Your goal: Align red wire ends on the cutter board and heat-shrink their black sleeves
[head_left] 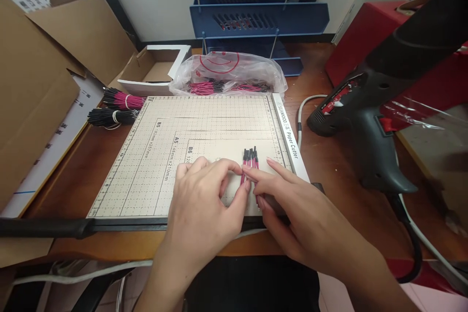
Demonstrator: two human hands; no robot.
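Several short wires [250, 157], pink with black sleeved ends, lie side by side on the gridded board of a paper cutter [146, 175]. My left hand [206, 195] is at their left side, thumb and index finger closing on the outermost wire. From the right, my right hand [298, 204] reaches over the same wires, its fingers across their middle and its thumb close to their lower ends. One finger of that hand stretches out to the right of the row. Both hands partly cover the lower half of the wires.
Behind the board lie a clear plastic bag [226, 70] of similar wires and an open box [155, 66]. Banded bundles of pink wires [124, 99] and black wires [111, 117] sit at left. A heat gun [369, 122] stands at right. The cutter's handle [47, 228] extends along the front edge.
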